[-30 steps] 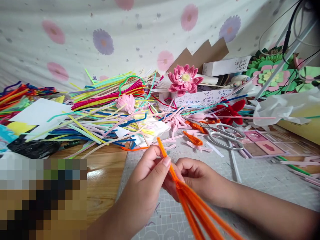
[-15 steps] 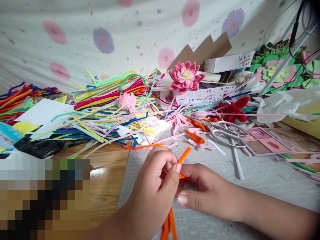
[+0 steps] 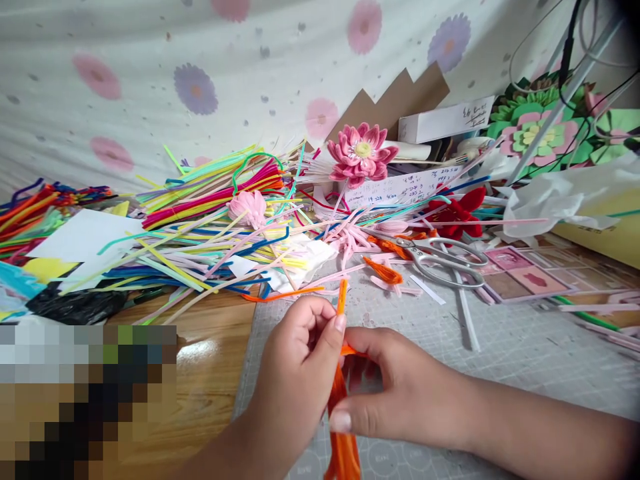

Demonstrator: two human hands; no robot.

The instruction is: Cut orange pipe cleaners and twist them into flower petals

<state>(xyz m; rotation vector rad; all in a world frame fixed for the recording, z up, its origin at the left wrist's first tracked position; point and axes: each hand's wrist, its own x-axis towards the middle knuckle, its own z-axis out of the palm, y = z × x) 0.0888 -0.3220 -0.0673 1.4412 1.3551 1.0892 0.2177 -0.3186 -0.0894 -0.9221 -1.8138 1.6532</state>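
Left hand [image 3: 300,373] pinches the upright orange pipe cleaner end [image 3: 342,297]; right hand [image 3: 395,393] grips the orange bundle [image 3: 343,440], probably tightly, near the scissors [image 3: 440,261].

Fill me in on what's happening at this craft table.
A person is working a bundle of orange pipe cleaners with both hands over a grey cutting mat. The left hand pinches one strand whose free end sticks up, while the right hand grips the bundle just beside it. Behind them lie scissors, a heap of coloured pipe cleaners, and a finished pink flower.
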